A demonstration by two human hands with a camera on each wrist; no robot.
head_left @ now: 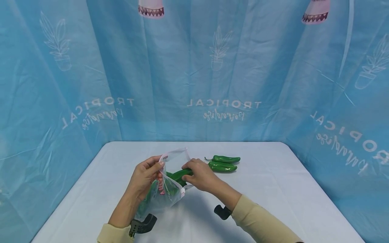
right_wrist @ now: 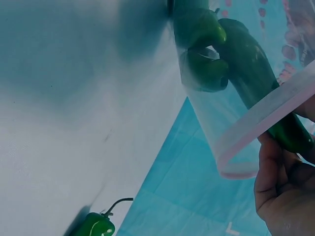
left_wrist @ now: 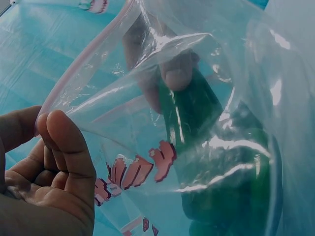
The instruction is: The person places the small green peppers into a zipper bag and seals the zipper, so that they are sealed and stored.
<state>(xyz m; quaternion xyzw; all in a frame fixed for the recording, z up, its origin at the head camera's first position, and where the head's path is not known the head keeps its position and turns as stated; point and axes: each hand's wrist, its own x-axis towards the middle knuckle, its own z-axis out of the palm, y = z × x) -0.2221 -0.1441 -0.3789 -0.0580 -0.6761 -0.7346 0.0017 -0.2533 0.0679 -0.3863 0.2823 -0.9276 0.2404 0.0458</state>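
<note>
A clear zip bag (head_left: 165, 199) with a pink-edged mouth and pink print hangs tilted over the table. My left hand (head_left: 148, 175) pinches its rim between thumb and fingers. At the bag's mouth my right hand (head_left: 199, 174) grips a green pepper (head_left: 182, 173) by one end, the rest of it lying inside the bag. More green peppers (right_wrist: 204, 69) show through the plastic in the right wrist view. In the left wrist view, the right hand's fingertips (left_wrist: 178, 78) appear through the film on the held pepper (left_wrist: 189, 113).
Two green peppers (head_left: 223, 167) lie side by side on the white table (head_left: 273, 189), right of the right hand. A blue printed curtain (head_left: 225, 84) surrounds the table at the back and sides.
</note>
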